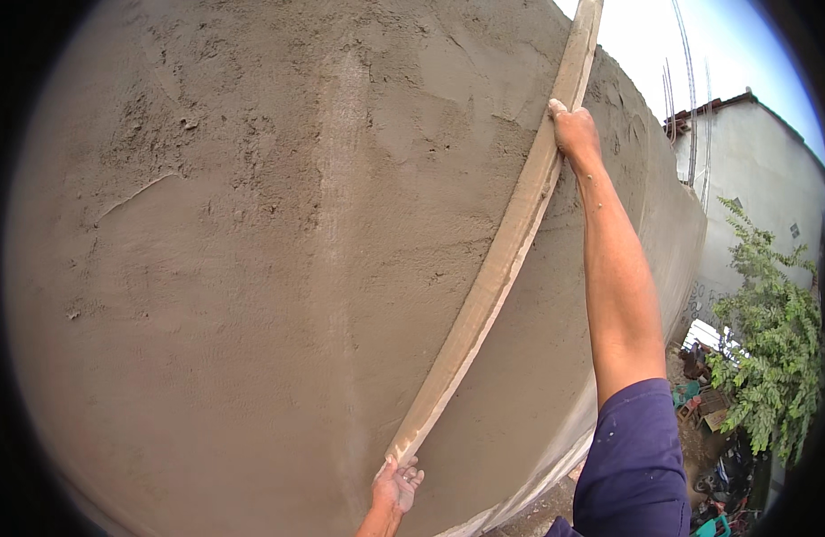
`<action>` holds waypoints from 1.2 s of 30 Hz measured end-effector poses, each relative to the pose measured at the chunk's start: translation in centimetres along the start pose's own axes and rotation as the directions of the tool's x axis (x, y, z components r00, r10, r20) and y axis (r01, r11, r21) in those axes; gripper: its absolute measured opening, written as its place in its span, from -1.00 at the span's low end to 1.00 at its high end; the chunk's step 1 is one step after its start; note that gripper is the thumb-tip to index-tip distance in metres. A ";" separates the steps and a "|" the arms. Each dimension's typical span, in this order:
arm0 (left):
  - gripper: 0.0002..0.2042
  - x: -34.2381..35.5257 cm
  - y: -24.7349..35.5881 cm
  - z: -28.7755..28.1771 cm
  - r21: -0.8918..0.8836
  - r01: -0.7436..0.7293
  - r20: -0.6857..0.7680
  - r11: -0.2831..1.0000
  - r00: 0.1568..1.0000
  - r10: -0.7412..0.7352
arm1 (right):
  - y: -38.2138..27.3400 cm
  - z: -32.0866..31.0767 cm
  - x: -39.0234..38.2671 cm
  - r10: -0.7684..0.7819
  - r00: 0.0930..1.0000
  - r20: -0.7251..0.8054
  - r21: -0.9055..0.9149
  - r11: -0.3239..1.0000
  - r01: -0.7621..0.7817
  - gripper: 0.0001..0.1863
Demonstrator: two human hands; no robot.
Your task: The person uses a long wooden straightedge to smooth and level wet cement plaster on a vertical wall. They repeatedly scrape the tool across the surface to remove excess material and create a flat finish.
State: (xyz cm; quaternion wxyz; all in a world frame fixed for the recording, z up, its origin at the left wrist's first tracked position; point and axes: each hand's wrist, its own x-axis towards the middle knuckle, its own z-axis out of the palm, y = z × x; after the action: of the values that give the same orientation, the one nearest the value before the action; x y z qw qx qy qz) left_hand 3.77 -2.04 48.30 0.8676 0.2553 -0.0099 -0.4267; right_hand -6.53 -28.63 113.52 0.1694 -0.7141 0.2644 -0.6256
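Note:
A long, straight screed board (500,259), smeared with mortar, slants across the wall from bottom centre to the top right. Its lower end is gripped by my left hand (395,484), whose thumb lies on the board while some fingers show past its edge. Higher up, my right hand (575,134) wraps around the board, arm stretched upward. Behind it stands the wall (233,295), coated in wet grey-brown plaster. The plaster is rough and pitted towards the top and smoother lower down. A paler vertical strip (336,224) runs down the plaster left of the board.
Past the wall's right edge, a leafy tree (766,331) grows before a pale house (757,170) with a tiled roof edge. Thin steel rods (691,98) rise near that house. Below lie bricks and mixed clutter (712,412), with a green plastic item (712,526) lower down.

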 end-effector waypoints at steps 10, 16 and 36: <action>-0.62 -3.9 1.4 -4.3 -0.041 0.075 -0.203 0.996 0.976 -0.082 | 0.4 4.2 -13.4 -0.277 0.955 -0.103 -0.088 0.959 0.269 -0.42; -0.59 0.9 1.4 -1.8 0.071 -0.040 -0.006 0.997 0.999 0.040 | -1.3 0.8 -1.3 0.006 0.996 -0.090 -0.032 0.999 -0.009 -0.37; -0.58 -5.1 4.5 -8.8 0.177 -0.033 -0.326 0.984 0.941 0.090 | 7.5 4.3 -12.1 0.062 0.975 -0.213 -0.103 0.991 -0.085 -0.42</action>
State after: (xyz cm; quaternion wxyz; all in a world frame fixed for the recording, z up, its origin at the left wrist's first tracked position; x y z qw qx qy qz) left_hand 5.95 7.83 43.70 0.8449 0.3957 0.0926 -0.3478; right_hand -4.49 -27.89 98.76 0.1236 -0.6422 0.3414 -0.6751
